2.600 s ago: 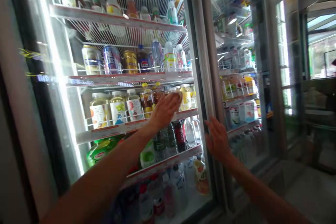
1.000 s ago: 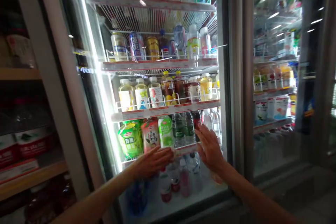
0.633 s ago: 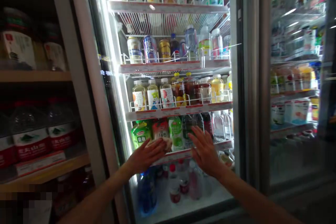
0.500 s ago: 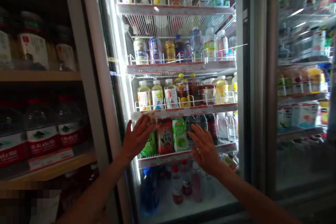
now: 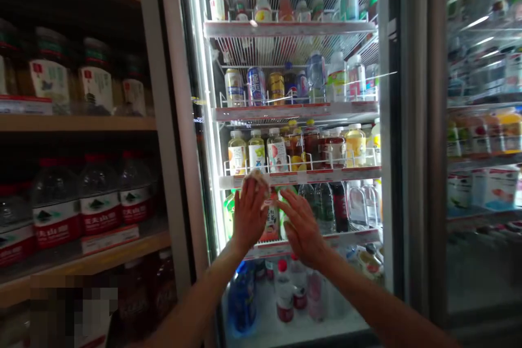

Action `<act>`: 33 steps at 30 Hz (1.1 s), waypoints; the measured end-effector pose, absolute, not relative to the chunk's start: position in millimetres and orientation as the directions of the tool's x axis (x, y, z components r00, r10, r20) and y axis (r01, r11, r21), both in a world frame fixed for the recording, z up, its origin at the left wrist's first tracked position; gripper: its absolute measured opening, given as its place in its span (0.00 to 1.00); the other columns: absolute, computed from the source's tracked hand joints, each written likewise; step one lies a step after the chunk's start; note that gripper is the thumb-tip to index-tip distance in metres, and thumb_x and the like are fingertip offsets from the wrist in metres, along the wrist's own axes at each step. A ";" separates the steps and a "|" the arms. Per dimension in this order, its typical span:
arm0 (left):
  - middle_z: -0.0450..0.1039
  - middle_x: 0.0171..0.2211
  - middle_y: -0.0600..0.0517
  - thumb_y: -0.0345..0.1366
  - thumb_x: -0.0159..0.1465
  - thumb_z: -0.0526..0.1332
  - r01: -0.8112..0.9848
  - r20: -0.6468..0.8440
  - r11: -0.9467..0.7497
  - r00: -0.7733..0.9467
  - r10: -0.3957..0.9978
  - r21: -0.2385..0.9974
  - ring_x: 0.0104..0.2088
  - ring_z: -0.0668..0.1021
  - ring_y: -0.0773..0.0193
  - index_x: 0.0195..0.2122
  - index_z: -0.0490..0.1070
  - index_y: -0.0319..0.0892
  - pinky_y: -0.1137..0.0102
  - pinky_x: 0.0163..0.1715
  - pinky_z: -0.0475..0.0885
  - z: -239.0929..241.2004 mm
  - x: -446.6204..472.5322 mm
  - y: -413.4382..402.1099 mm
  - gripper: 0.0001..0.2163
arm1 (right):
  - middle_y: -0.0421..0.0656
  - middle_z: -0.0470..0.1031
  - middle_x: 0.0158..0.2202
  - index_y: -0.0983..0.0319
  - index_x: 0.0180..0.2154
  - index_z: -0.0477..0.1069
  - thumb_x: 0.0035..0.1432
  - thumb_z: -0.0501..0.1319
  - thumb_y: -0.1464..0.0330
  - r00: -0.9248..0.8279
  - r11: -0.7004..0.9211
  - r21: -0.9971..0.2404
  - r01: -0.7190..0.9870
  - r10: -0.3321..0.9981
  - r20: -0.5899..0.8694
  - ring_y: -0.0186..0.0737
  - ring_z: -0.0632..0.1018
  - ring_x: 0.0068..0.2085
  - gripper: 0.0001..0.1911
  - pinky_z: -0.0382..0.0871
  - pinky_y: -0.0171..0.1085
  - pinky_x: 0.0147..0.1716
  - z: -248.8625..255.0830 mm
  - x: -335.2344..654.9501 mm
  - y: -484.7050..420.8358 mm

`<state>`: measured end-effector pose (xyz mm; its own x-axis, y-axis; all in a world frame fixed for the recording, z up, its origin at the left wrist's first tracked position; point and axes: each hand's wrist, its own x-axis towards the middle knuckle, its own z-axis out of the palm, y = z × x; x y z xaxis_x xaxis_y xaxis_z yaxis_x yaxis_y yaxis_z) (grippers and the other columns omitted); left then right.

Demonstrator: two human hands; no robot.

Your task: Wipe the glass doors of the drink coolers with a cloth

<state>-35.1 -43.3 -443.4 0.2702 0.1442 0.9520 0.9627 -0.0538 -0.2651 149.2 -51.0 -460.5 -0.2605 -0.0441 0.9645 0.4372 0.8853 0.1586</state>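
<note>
My left hand (image 5: 248, 215) presses a small pale cloth (image 5: 256, 178) against the glass door (image 5: 359, 261) of a lit drinks fridge, fingers pointing up at the third shelf's edge (image 5: 326, 176). Just to its right, my right hand (image 5: 300, 227) lies flat on the same glass with its fingers spread and holds nothing. The two hands almost touch. Behind the glass stand rows of juice bottles (image 5: 256, 151), cans (image 5: 256, 86) and dark bottles (image 5: 339, 205).
A grey door frame (image 5: 411, 147) separates this fridge from a second glass-fronted fridge (image 5: 481, 147) on the right. To the left, wooden shelves (image 5: 77, 123) carry large water bottles (image 5: 98, 198) and jars (image 5: 94, 84). More bottles (image 5: 284, 296) stand on the fridge floor.
My left hand with the cloth has slid along the glass, down from the third shelf, then left and back up beside my right hand. The view has shifted left.
</note>
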 end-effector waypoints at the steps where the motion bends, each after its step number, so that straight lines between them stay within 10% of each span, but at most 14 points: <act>1: 0.43 0.65 0.41 0.35 0.65 0.48 0.962 0.944 -0.064 0.273 0.187 -0.266 0.66 0.45 0.57 0.64 0.39 0.39 0.56 0.61 0.51 -445.1 -27.1 -41.8 0.28 | 0.48 0.60 0.60 0.60 0.60 0.54 0.60 0.45 0.74 -0.255 0.917 0.154 0.367 -0.060 0.965 0.39 0.57 0.63 0.26 0.57 0.48 0.59 -454.1 138.0 -51.9; 8: 0.40 0.66 0.43 0.37 0.64 0.49 0.900 0.882 -0.160 0.431 0.191 -0.405 0.65 0.46 0.57 0.65 0.35 0.41 0.55 0.63 0.49 -461.7 -84.9 -67.4 0.30 | 0.50 0.56 0.62 0.60 0.61 0.55 0.61 0.50 0.65 -0.230 0.844 0.083 0.529 0.048 0.972 0.47 0.52 0.65 0.26 0.52 0.53 0.60 -448.0 51.9 -37.7; 15: 0.42 0.66 0.47 0.33 0.64 0.51 0.970 0.970 -0.122 0.224 0.099 -0.212 0.65 0.51 0.55 0.65 0.38 0.49 0.54 0.62 0.51 -444.3 -113.9 -69.0 0.30 | 0.43 0.54 0.64 0.54 0.62 0.50 0.61 0.50 0.67 -0.329 0.669 0.244 0.702 0.001 0.944 0.47 0.53 0.65 0.28 0.45 0.57 0.61 -439.9 72.0 -7.3; 23: 0.40 0.66 0.45 0.37 0.63 0.53 0.994 0.993 -0.045 0.102 0.056 -0.100 0.65 0.46 0.50 0.65 0.35 0.47 0.46 0.61 0.49 -440.8 -83.4 -53.6 0.33 | 0.53 0.51 0.64 0.58 0.64 0.47 0.61 0.46 0.69 0.391 0.424 -0.370 0.826 0.041 0.919 0.58 0.56 0.63 0.29 0.52 0.65 0.53 -433.0 260.4 55.0; 30: 0.42 0.66 0.46 0.39 0.63 0.54 0.997 0.996 -0.054 0.066 0.058 -0.063 0.65 0.49 0.49 0.65 0.36 0.49 0.46 0.61 0.49 -438.1 -80.3 -54.7 0.32 | 0.44 0.54 0.64 0.54 0.64 0.46 0.59 0.50 0.71 -0.190 0.582 0.159 0.797 -0.007 0.982 0.47 0.51 0.65 0.32 0.43 0.55 0.61 -433.5 157.0 18.4; 33: 0.43 0.66 0.46 0.38 0.63 0.54 0.995 0.994 -0.048 0.091 0.064 -0.089 0.64 0.50 0.48 0.65 0.37 0.48 0.47 0.60 0.50 -437.3 -82.3 -56.9 0.32 | 0.46 0.57 0.62 0.55 0.62 0.52 0.59 0.48 0.71 -0.095 0.524 0.058 0.850 0.044 0.994 0.45 0.55 0.64 0.28 0.43 0.55 0.60 -430.6 207.1 32.7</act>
